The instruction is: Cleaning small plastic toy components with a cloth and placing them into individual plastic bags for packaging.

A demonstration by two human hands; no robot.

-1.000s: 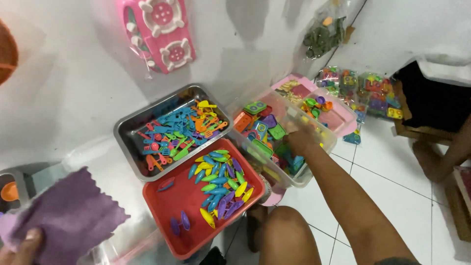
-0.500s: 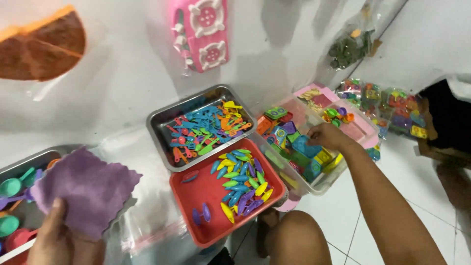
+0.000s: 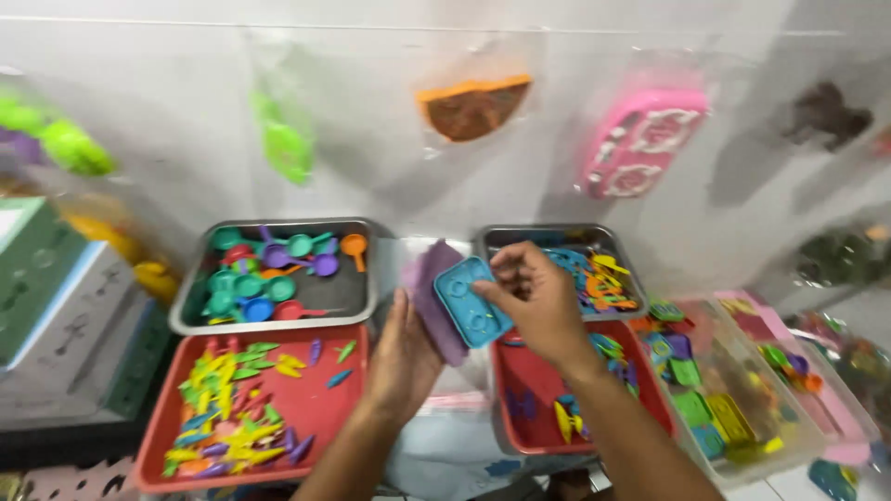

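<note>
My right grip [image 3: 529, 297] has come back from the bins, now pinching a blue toy tray [image 3: 471, 301]; just left, my left grip [image 3: 408, 348] holds the purple cloth [image 3: 434, 288].

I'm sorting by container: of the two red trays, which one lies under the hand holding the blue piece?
The red tray on the right, below the right hand gripping the blue toy stove plate. The other red tray lies left of the left hand.
</note>
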